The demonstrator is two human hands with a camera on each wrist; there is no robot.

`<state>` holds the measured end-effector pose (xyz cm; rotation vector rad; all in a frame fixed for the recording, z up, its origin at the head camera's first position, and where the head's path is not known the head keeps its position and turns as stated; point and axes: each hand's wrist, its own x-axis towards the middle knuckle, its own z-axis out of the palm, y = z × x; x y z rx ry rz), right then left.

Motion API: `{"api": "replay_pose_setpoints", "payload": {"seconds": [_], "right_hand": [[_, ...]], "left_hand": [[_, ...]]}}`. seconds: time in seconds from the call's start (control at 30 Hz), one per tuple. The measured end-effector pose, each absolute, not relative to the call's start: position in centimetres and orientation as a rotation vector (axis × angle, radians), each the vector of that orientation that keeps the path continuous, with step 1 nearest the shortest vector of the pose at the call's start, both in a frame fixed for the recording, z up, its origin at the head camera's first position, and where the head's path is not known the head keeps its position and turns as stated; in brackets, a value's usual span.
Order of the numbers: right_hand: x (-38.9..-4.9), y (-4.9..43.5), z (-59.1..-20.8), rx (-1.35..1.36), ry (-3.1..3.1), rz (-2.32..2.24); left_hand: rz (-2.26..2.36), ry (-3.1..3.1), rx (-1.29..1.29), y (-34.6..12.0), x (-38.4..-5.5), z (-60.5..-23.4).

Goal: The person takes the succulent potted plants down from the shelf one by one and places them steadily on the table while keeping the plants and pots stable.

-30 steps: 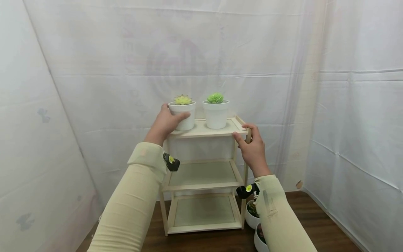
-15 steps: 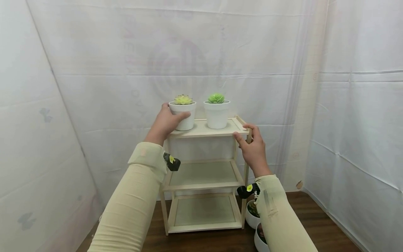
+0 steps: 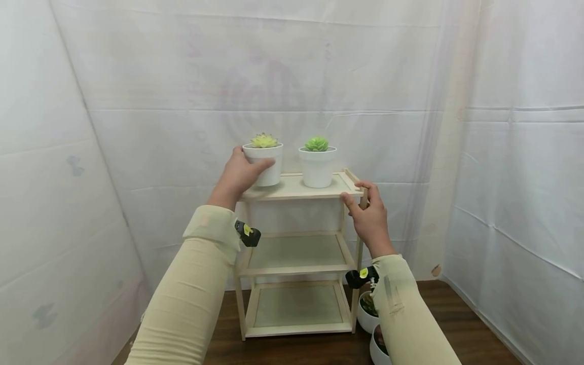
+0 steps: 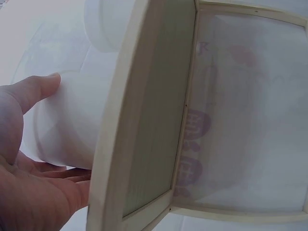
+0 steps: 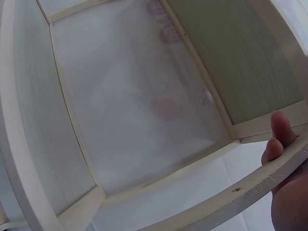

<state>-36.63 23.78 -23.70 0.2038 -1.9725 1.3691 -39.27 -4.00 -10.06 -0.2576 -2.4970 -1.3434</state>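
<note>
My left hand (image 3: 238,175) grips a white pot (image 3: 271,175) with a yellow-green succulent (image 3: 264,141), thumb across its front. The pot is at the left end of the wooden shelf rack's (image 3: 296,195) top; a small gap seems to show under it. In the left wrist view, the thumb and fingers wrap the white pot (image 4: 72,122) beside the top board. To its right, a second white pot (image 3: 318,170) with a bright green succulent (image 3: 317,144) stands upright. My right hand (image 3: 371,220) holds the rack's front right corner; fingertips (image 5: 281,127) curl round the post in the right wrist view.
Two lower tiers, a middle shelf (image 3: 296,252) and a bottom shelf (image 3: 298,306), lie below. On the dark wooden tabletop (image 3: 449,319), two white bowls of plants, the rear bowl (image 3: 367,320) and front bowl (image 3: 377,355), are partly hidden by my right forearm. White curtains (image 3: 182,147) surround the rack.
The pot in my left hand has risen slightly off the top shelf. My right hand keeps its hold on the corner. The whole view has shifted a little.
</note>
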Motion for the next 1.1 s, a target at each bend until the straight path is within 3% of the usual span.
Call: {"api": "replay_pose_setpoints", "payload": {"seconds": [1.1], "right_hand": [[-37.6, 24.4, -23.6, 0.177, -1.971, 1.358]], "left_hand": [[-1.394, -2.351, -0.286, -8.2, -37.9, -9.5]]}}
